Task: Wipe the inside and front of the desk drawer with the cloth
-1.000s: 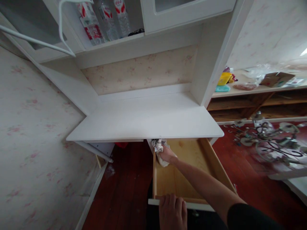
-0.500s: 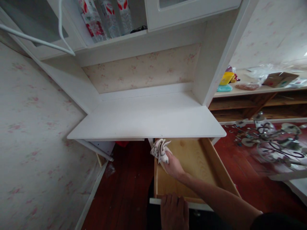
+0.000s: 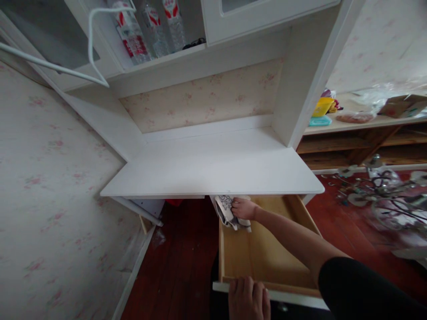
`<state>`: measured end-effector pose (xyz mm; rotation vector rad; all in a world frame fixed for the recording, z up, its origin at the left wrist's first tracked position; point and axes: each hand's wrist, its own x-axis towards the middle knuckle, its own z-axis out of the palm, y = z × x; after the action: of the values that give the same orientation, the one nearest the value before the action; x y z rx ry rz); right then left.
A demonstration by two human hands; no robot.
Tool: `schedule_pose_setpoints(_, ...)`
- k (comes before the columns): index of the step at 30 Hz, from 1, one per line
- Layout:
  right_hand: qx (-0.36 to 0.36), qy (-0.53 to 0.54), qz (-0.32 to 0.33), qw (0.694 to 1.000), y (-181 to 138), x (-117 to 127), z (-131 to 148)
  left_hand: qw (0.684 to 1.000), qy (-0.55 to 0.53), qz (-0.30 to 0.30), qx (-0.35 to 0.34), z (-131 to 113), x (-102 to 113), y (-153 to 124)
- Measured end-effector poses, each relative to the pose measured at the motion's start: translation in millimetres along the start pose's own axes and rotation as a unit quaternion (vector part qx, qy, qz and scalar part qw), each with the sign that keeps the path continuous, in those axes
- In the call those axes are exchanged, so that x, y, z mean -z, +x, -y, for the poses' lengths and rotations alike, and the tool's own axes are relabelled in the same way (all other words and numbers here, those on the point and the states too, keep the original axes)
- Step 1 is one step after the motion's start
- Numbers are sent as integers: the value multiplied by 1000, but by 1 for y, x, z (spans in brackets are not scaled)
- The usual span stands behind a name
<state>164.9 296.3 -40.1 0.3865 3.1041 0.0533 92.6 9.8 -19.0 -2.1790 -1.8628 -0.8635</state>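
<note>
Right hand (image 3: 244,209) grasping cloth (image 3: 228,215) at drawer's (image 3: 267,253) back left; left hand (image 3: 248,300) curled over its front edge. Likely wiping; next stroke calls for a steady drawer.

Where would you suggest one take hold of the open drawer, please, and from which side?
I'd grip the drawer by the upper edge of its front panel, coming from the near side with fingers curled over. It's pulled out, so that edge stands clear of the desktop, and the left hand has its fingers over it.
</note>
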Motion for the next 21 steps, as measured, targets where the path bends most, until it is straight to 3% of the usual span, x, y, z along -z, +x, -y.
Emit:
schedule_pose_setpoints(5,-108,-5,19,994,16,-12,-1,999,21,-28,-20,3,-8,0)
schedule_pose_setpoints(11,-230,7,74,970,15,-8,2,999,19,-6,-27,5,-5,3)
schedule_pose_setpoints(14,-297,13,104,949,-18,0,1,999,15,4,-29,3,0,5)
schedule_pose_setpoints(21,-459,45,180,869,-131,25,6,998,9,49,-26,-2,10,4)
